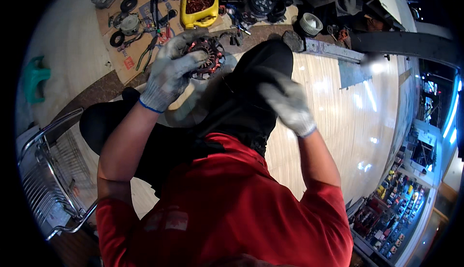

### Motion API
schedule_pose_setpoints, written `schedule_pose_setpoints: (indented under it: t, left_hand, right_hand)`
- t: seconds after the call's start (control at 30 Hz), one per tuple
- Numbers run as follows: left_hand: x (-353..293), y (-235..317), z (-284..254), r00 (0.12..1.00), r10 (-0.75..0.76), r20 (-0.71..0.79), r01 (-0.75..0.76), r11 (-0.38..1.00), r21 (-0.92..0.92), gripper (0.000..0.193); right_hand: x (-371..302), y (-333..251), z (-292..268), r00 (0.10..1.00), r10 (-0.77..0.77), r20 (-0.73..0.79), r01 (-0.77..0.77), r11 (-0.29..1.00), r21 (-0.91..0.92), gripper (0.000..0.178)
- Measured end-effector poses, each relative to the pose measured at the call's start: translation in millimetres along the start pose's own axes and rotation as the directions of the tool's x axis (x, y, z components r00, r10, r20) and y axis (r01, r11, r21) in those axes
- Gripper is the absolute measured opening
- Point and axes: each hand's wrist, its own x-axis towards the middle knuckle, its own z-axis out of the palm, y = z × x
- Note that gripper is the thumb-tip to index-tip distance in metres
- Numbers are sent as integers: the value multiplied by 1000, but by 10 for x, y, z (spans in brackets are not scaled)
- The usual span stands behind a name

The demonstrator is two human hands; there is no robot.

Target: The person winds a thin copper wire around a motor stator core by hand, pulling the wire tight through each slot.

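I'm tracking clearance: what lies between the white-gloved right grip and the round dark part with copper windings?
In the head view, mostly a bent leg in black trousers shows between the blurred right grip and the round part.

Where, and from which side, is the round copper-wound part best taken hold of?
Probably by the right edge of the round copper-wound part, coming from the right. The gloved left grip holds its left side, thumb reaching over the middle, while the right rim is uncovered. The right grip, though blurred, is on that side.
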Motion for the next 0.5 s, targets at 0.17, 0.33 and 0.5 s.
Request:
schedule_pose_setpoints:
  t: [0.17,0.33,0.5]
  left_hand:
    - [-11,47,17,999,-32,-29,30,998,-62,46]
    - [-58,79,16,997,-62,-37,60,997,-39,48]
    - [-73,95,107,999,-9,-44,14,994,108,49]
  right_hand:
    - [468,-176,551,877,207,433,-363,876,317,31]
    - [528,-155,454,896,314,313,-418,835,358,23]
    - [505,-199,232,999,33,12,-31,992,-125,28]
